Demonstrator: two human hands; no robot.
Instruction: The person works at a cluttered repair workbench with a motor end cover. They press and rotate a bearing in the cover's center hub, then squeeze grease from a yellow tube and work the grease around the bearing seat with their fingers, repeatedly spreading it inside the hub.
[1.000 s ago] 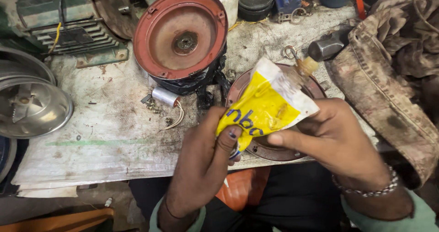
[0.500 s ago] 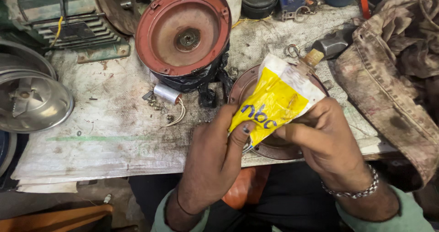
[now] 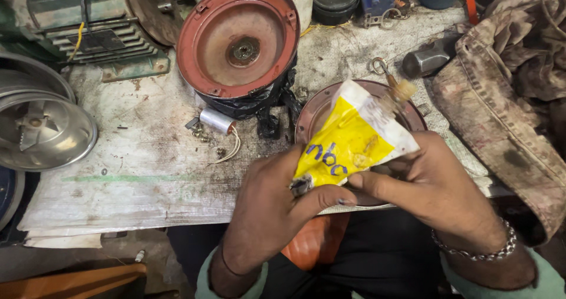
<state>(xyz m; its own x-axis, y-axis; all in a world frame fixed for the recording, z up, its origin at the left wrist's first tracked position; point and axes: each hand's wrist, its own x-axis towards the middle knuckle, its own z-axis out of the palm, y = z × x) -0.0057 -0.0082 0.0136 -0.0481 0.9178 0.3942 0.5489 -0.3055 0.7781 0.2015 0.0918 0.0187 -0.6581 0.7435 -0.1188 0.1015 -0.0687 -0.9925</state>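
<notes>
Fingers [image 3: 321, 196] of both hands pinch a yellow-and-white pouch [image 3: 354, 137] above the stained, grey-white covered workbench [image 3: 147, 157].

Both hands are raised close together over the near edge of the tabletop [image 3: 147, 175]. The left hand [image 3: 268, 207] comes up from below, palm turned inward, thumb stretched rightward and pressing down, fingers [image 3: 265, 172] curled. The right hand [image 3: 436, 187] enters from the lower right, back of hand upward, its fingers [image 3: 368, 181] bent leftward and meeting the left thumb. Each hand is closed in a pinch. The right wrist carries a metal chain bracelet [image 3: 474, 252]. Green sleeve cuffs cover both forearms.
</notes>
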